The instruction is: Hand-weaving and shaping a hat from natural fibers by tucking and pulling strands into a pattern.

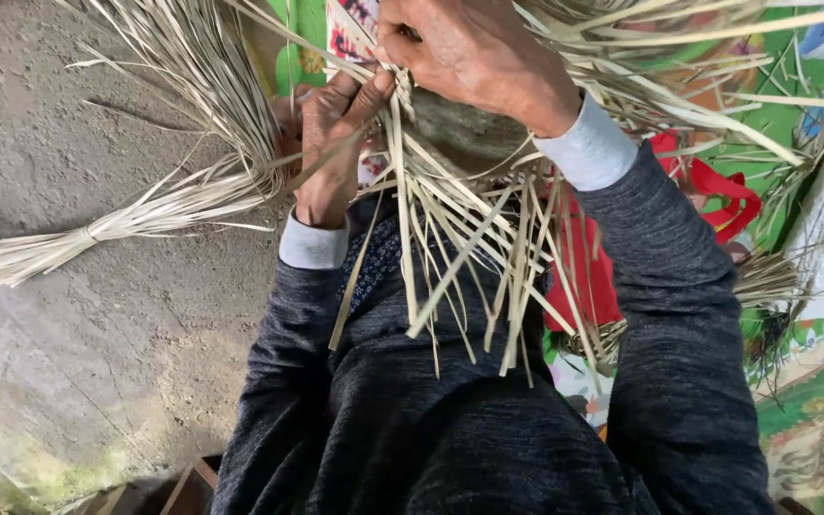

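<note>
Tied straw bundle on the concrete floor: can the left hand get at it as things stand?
Probably yes. The tied straw bundle lies on the left hand's own side with nothing between them, but that hand's fingers are pinching the woven strips, so it would need to let go first.

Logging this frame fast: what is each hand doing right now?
Left hand: closed, pinching the pale straw strips.
Right hand: closed, gripping the same strips.

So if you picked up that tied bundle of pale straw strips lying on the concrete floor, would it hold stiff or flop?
The tied bundle would probably sag at both ends: its thin flat strips fan loosely past one tie. It likely weighs little, looking dry and slender.
</note>
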